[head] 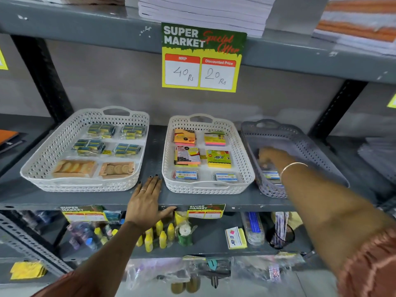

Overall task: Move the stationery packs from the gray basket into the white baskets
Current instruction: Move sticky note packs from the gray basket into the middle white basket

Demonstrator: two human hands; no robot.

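Gray basket (300, 136) nearly emptied, white baskets (42, 163) filled with packs (218, 158)

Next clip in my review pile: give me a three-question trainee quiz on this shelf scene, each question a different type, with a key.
1. True or false: the right hand is inside the gray basket.
2. Multiple choice: where does the left hand rest? A) in the left white basket B) flat on the shelf between the two white baskets C) on the price sign
3. Fill in: the discounted price on the sign reads ___ Rs.

Key: 1 true; 2 B; 3 20.
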